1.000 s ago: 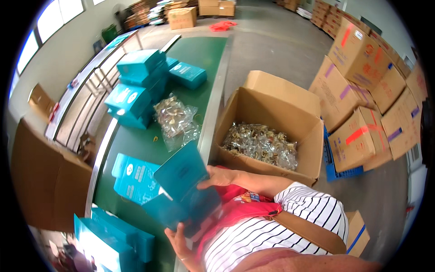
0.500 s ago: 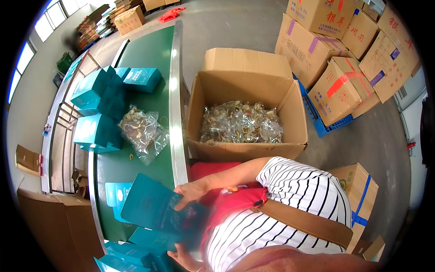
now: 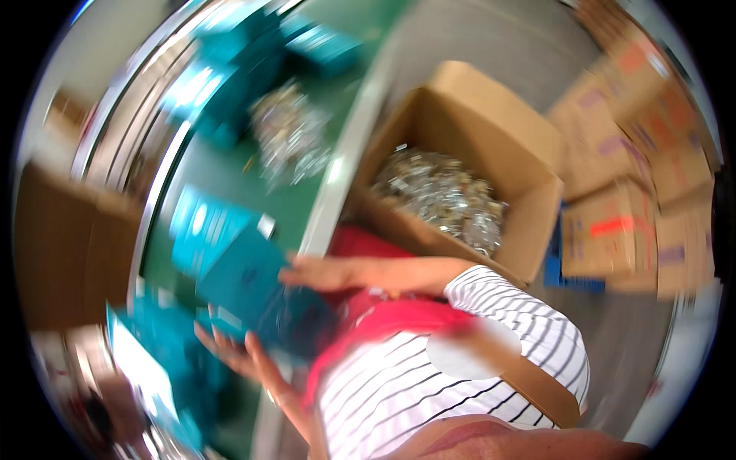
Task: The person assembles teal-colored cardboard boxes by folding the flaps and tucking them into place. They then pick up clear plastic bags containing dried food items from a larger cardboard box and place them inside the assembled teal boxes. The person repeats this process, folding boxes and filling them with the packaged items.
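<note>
Teal box (image 3: 253, 287) held between hands: left hand (image 3: 238, 353) beneath, right hand (image 3: 326, 272) on top.

the green table (image 3: 253, 192) is the landmark. its near end is crowded with teal boxes (image 3: 207, 230); at mid-table a clear bag of shiny parts (image 3: 287, 138) sits, with bare green between. right of its edge, the open cardboard box (image 3: 460, 176) blocks the aisle.
</note>
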The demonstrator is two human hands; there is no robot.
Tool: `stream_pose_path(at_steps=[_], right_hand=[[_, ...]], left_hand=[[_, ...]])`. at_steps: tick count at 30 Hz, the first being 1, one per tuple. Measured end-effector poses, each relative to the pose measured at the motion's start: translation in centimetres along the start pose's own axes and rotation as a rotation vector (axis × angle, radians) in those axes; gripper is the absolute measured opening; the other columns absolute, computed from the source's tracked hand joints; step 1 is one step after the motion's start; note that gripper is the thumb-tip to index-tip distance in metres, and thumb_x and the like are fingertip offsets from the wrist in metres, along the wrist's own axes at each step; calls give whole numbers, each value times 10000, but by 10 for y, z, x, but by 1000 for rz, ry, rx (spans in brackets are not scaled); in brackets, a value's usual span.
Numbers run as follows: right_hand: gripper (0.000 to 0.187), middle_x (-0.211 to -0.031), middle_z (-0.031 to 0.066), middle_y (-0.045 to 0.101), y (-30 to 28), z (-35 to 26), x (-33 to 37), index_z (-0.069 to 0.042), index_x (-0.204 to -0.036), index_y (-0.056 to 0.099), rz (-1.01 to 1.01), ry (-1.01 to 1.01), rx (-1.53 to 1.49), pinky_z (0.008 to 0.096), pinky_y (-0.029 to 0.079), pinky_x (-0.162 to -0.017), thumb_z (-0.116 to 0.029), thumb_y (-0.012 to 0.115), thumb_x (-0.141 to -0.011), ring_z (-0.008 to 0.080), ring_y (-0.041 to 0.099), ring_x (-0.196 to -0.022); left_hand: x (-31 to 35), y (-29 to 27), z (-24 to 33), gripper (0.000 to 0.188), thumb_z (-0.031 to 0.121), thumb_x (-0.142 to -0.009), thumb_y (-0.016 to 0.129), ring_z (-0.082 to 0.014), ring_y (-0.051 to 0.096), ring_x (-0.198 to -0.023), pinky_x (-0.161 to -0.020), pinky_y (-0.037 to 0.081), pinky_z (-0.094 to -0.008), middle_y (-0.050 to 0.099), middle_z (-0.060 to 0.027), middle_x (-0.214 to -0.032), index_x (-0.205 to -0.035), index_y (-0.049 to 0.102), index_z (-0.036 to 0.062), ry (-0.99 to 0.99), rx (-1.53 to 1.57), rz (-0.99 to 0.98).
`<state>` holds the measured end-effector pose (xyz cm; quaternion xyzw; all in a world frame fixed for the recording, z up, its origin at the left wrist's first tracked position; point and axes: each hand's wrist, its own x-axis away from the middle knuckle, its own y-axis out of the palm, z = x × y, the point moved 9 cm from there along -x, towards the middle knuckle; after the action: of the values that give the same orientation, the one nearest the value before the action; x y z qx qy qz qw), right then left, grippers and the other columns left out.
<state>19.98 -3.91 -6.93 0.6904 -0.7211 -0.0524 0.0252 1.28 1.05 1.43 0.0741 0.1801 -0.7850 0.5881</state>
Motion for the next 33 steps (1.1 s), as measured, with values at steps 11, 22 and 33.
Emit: stream_pose_path(at_steps=[11,22,33], right_hand=[[826,-1519,232,159,99,-23,-11,-75,-1498,27,-341,-85,144,365,138,-1142,-423,517,-931,337,164,-1407],[799,-1420,183,348,41,-40,-2,-15,-1464,162,-107,-246,6,388,292,-1072,-420,571,-909,278,326,-1315],[585,-1296,194,454,41,-66,-11,13,-1295,448,-134,-544,297,389,375,-988,-453,490,-945,311,448,-1192]], left_hand=[[52,-69,6,889,271,-784,748,-331,388,-1285,-1049,337,-427,345,-193,-1442,-1472,226,58,1,-483,283],[12,-5,3,865,292,-850,689,-390,320,-1309,-1057,280,-537,274,-274,-1451,-1476,154,27,85,-85,30],[17,-26,-12,400,285,-918,586,-455,489,-1092,-1018,318,-567,508,-310,-1197,-1102,577,-70,202,-215,49]])
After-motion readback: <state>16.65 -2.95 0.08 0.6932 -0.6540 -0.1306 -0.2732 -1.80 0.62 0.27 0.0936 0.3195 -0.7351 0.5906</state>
